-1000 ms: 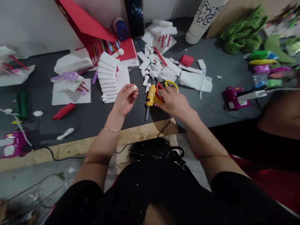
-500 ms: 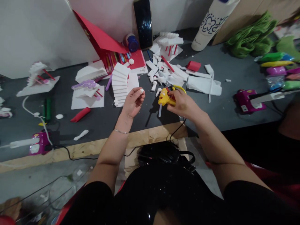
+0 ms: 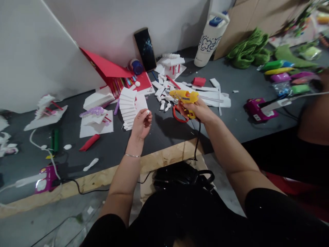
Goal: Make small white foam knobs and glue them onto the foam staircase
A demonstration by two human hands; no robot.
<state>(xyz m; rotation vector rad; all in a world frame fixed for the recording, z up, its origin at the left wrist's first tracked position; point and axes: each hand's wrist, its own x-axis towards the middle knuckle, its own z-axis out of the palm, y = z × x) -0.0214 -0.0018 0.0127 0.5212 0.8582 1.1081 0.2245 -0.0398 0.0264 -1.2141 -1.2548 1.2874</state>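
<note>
gripping | right hand (image 3: 199, 110): one yellow glue gun (image 3: 185, 96) | left hand (image 3: 142, 124): one white piece (image 3: 147, 112)

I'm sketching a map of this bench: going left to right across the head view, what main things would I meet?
One purple socket block → red roll → left hand pinching a white bit → glue gun in the right hand → green cord → another person's arm.

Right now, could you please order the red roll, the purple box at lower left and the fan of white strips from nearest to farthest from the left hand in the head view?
From the left hand:
1. Fan of white strips: just up and left.
2. Red roll: left, slightly lower.
3. Purple box: farthest, at lower left.
</note>
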